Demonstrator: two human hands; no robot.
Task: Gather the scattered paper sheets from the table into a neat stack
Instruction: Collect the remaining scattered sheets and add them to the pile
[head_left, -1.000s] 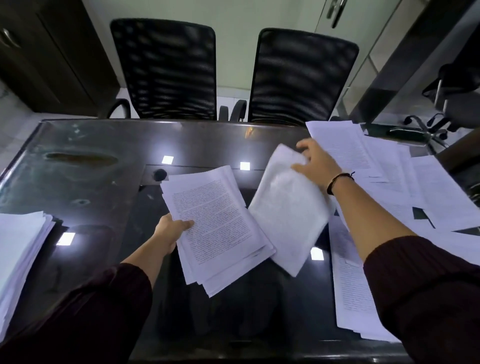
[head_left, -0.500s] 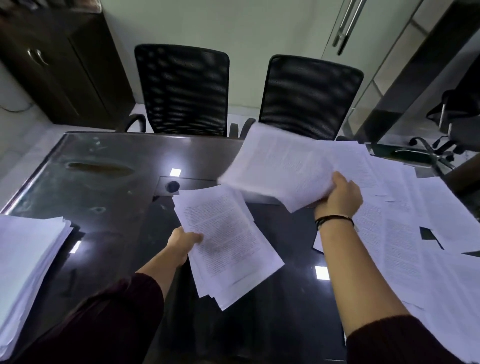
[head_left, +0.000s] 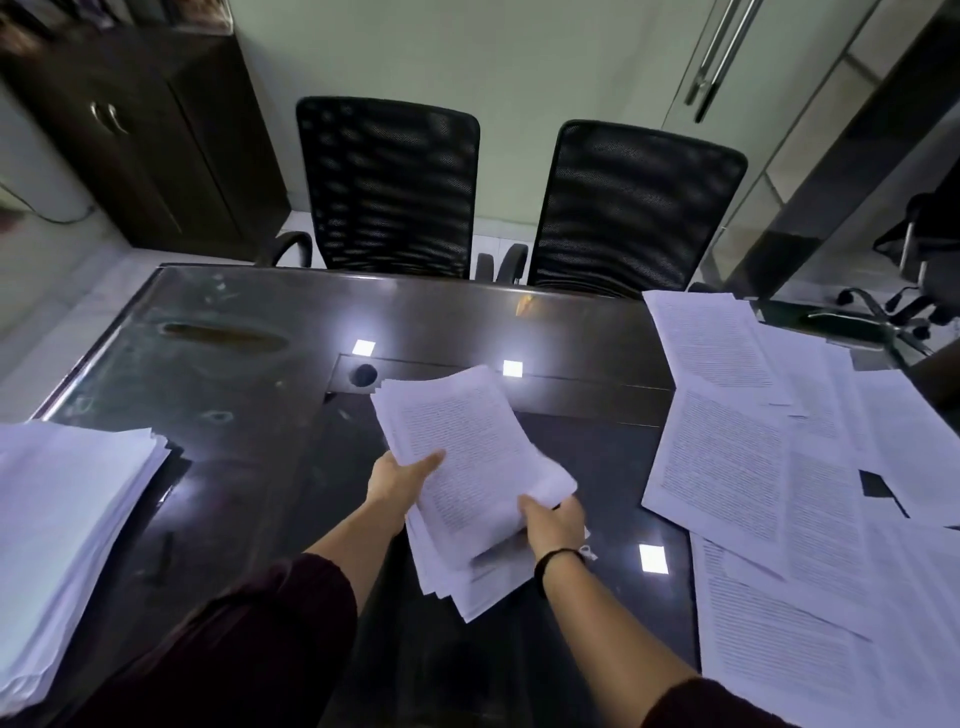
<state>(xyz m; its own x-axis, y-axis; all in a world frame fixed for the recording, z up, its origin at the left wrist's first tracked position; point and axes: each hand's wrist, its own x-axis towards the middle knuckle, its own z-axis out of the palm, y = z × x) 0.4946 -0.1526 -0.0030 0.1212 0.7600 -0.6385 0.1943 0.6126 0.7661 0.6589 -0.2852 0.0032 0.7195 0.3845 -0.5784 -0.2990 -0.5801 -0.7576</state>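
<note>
Desk (head_left: 249, 364) top is dark glossy glass, really mirror-like, with smudges at upper left. Sheets (head_left: 727, 467) are matt printed paper. Chairs (head_left: 389, 182) have black mesh backs. Cabinet (head_left: 156, 156) looks like dark wood, metal handles.

2 black mesh-backed office chairs (head_left: 389, 187) stand behind the dark glossy table (head_left: 249, 332). A dark wooden cabinet (head_left: 156, 140) stands far left.

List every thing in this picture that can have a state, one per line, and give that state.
Left hand: grips the held bundle's left edge.
Right hand: grips its near right corner.
Held bundle of sheets: uneven, edges fanned out.
Stack at left: piled, fairly even.
Loose sheets at right: scattered, overlapping.
Two mesh chairs: unoccupied.
Cabinet: doors closed.
</note>
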